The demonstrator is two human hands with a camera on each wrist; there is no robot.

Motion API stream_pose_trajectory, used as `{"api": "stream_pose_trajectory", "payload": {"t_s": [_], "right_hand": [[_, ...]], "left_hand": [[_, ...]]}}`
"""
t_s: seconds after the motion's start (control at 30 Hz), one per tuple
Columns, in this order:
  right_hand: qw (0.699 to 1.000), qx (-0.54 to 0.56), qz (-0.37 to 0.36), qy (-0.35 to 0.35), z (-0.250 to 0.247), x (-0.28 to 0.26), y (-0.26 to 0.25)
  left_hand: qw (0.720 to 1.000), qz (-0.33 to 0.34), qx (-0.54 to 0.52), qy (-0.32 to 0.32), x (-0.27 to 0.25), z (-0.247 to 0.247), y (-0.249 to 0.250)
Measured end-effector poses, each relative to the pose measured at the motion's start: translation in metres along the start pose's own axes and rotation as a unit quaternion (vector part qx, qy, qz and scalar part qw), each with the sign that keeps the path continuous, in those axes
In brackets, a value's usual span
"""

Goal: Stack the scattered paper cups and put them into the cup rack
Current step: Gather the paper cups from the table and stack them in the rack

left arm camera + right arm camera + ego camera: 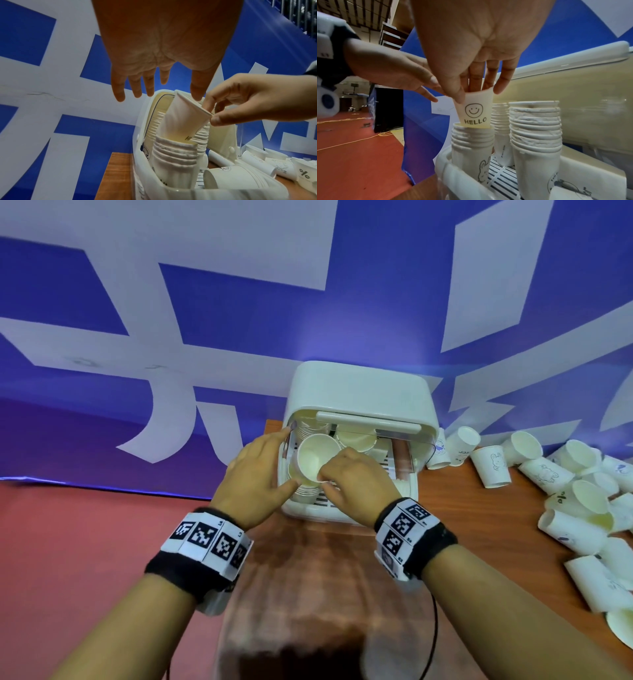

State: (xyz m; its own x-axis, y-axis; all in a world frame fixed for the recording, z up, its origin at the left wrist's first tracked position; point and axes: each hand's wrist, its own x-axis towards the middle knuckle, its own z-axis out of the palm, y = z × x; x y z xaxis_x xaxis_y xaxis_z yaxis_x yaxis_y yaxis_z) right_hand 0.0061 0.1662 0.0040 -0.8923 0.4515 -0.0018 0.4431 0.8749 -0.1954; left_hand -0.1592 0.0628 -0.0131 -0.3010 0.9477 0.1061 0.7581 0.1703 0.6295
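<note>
Meanwhile, the right hand (356, 479) pinched the rim of a paper cup (313, 458) marked with a smiley face and "HELLO", thumb outside and fingers (475, 79) reaching inside. That cup sat tilted, its base partly sunk into the near-left stack of cups (471, 146) standing in the white cup rack (359, 395). The left hand (255, 469) was beside the cup on the left, its fingers (120, 88) straight and spread; its thumb lay at the cup's rim, though actual contact could not be told. Two more stacks stood inside the rack, one further back (501, 129) and one to the right (536, 135). The rack rested on the wooden tabletop (479, 508), its lid raised. Loose cups (561, 491) lay scattered on their sides across the right of the tabletop. A blue and white banner (205, 302) hung behind the rack.
</note>
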Motion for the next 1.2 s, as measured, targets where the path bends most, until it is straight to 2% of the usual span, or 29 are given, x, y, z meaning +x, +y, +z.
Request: {"api": "stream_pose_trajectory", "payload": {"t_s": [0.2, 0.37, 0.5, 0.6, 0.73, 0.9, 1.03, 1.2], "right_hand": [[1.0, -0.008, -0.017, 0.003, 0.012, -0.002, -0.003], [0.997, -0.028, 0.0, -0.079, 0.017, 0.004, -0.004], [0.994, -0.008, 0.012, -0.109, 0.024, 0.005, -0.001], [0.996, 0.014, 0.017, -0.089, 0.016, -0.004, 0.003], [0.996, 0.05, 0.053, -0.055, -0.003, -0.037, 0.014], [0.99, 0.06, 0.123, -0.041, -0.028, -0.094, 0.037], [0.983, 0.066, 0.168, -0.038, -0.042, -0.144, 0.069], [0.977, 0.081, 0.188, -0.05, -0.053, -0.209, 0.122]], "left_hand": [[1.0, -0.004, -0.008, 0.006, -0.004, -0.001, 0.003], [1.0, -0.019, -0.001, 0.001, -0.006, -0.002, 0.009], [0.999, -0.029, 0.007, -0.012, -0.009, 0.001, 0.012], [0.999, -0.023, 0.016, -0.016, -0.009, 0.003, 0.018], [0.999, -0.029, 0.023, -0.015, -0.005, 0.009, 0.034], [0.999, 0.04, 0.028, 0.001, -0.004, 0.026, 0.083], [0.997, 0.056, 0.034, -0.032, -0.011, 0.051, 0.133], [0.996, 0.055, 0.021, -0.066, -0.013, 0.1, 0.183]]}}
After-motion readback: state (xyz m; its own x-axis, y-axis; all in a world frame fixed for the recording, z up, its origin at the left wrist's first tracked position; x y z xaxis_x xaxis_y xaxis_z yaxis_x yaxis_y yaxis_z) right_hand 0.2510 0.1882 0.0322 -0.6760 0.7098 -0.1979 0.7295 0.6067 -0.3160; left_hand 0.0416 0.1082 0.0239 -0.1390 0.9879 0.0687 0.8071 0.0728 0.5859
